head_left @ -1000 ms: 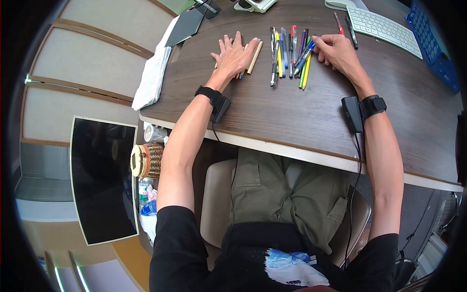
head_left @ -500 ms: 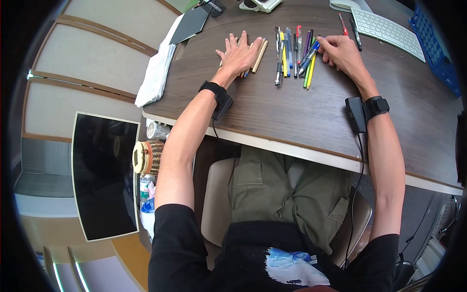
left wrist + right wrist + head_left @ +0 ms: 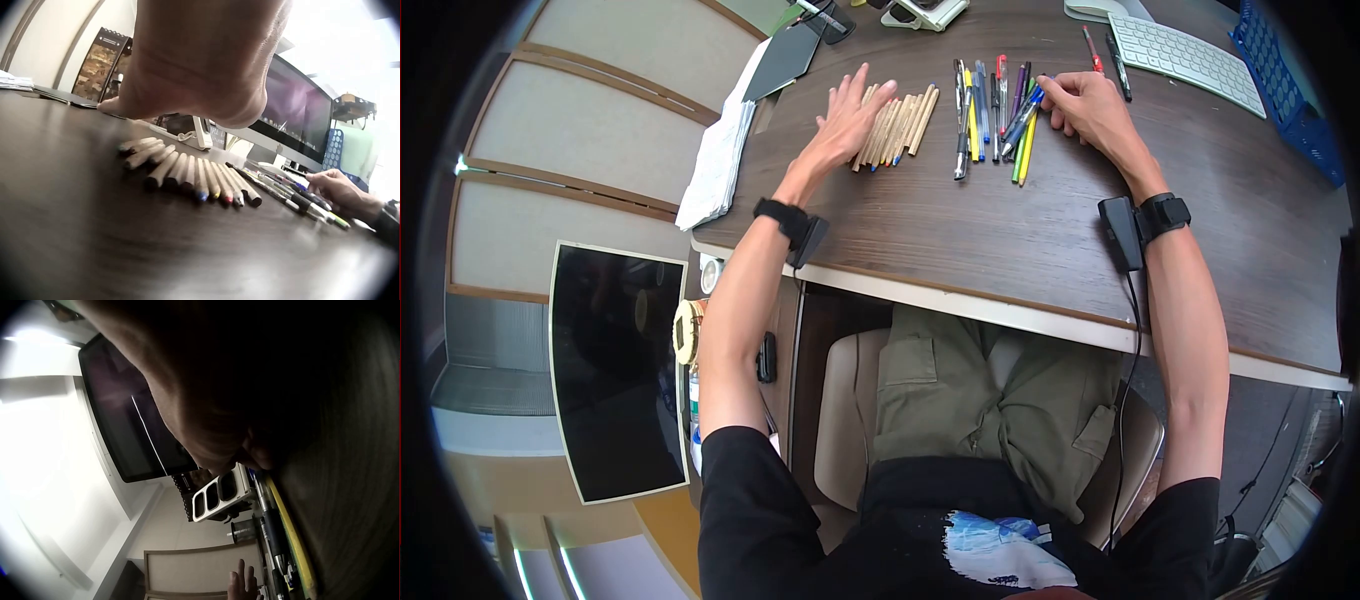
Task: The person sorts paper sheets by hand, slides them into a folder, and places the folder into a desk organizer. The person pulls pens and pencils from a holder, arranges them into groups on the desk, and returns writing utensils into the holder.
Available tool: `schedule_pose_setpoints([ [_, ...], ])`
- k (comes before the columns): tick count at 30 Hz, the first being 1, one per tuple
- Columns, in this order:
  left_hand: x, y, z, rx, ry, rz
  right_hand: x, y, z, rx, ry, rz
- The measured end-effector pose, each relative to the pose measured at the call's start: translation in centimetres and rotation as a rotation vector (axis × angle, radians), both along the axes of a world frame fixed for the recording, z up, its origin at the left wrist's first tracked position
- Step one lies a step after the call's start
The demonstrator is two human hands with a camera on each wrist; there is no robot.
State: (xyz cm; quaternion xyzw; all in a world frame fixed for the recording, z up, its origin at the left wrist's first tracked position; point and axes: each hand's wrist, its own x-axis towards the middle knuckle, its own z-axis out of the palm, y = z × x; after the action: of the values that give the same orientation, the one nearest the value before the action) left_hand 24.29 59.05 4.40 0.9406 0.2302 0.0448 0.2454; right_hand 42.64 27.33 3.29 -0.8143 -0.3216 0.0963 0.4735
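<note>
My left hand (image 3: pixel 847 118), its fingers straight and spread, is at the left end of a row of wooden colored pencils (image 3: pixel 897 128) and hides part of that end. In the left wrist view the pencils (image 3: pixel 187 175) lie side by side in a fan, several tips colored. My right hand (image 3: pixel 1090 105) pinches the upper end of a blue pen (image 3: pixel 1025 120) between thumb and forefinger. This pen lies slanted across a green and a yellow pencil (image 3: pixel 1027 155). Left of it lie several pens (image 3: pixel 982 110), roughly parallel.
A red pen (image 3: pixel 1093 50) and a black pen (image 3: pixel 1119 68) lie by the white keyboard (image 3: pixel 1190 60). At the right stands a blue basket (image 3: pixel 1285 90). Papers (image 3: pixel 718 165) are stacked on the left, with a dark folder (image 3: pixel 788 55) and a pen cup (image 3: pixel 832 25) farther back.
My left hand has moved left off the wooden pencils, uncovering most of their row. My right hand stays at the blue pen.
</note>
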Motion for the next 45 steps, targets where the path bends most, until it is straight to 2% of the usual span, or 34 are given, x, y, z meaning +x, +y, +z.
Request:
schedule_pose_setpoints([
  [7,-4.5,2.4,-1.5,-0.055,-0.051,-0.061,-0.1,0.1,0.1,0.003,-0.018,0.005],
  [12,-3.8,5.1,-1.4,-0.187,-0.126,0.021,-0.1,0.0,0.2,-0.009,-0.006,-0.006],
  [14,-2.5,7.2,-2.3,-0.308,-0.338,0.059,0.0,0.1,0.1,-0.013,-0.007,0.001],
  [15,-2.2,7.2,-1.9,-0.311,-0.339,0.062,0.1,0.1,0.0,-0.015,-0.008,0.0],
  [17,-1.6,7.0,-0.7,-0.555,-0.335,0.23,0.0,0.2,0.0,-0.02,-0.011,0.0],
  [19,-0.9,8.4,-1.7,-0.624,-0.383,0.232,-0.2,0.2,0.3,-0.028,0.012,-0.021],
  [21,0.0,9.1,-2.8,-0.792,-0.554,0.311,-0.2,0.2,0.4,-0.031,0.015,-0.027],
  [22,0.4,9.2,-3.1,-0.798,-0.552,0.31,-0.2,0.2,0.3,-0.029,0.024,-0.027],
  [24,1.0,8.9,-3.4,-0.93,-0.727,0.314,-0.1,0.2,0.2,-0.03,0.02,-0.023],
  [30,1.6,8.0,-3.2,-1.04,-0.948,0.357,0.1,0.4,0.1,-0.028,0.022,-0.026],
  [31,1.6,8.2,-3.1,-1.047,-0.948,0.357,0.1,0.4,0.1,-0.038,0.037,-0.034],
  [34,0.9,8.7,-2.1,-1.294,-0.883,0.41,0.1,0.4,0.0,-0.033,0.046,-0.037],
  [41,1.5,9.1,-2.7,-1.396,-0.906,0.43,0.4,0.5,-0.1,-0.037,0.066,-0.054],
  [45,2.4,9.9,-4.0,-1.432,-0.935,0.368,0.1,0.6,0.1,-0.014,0.086,-0.063],
])
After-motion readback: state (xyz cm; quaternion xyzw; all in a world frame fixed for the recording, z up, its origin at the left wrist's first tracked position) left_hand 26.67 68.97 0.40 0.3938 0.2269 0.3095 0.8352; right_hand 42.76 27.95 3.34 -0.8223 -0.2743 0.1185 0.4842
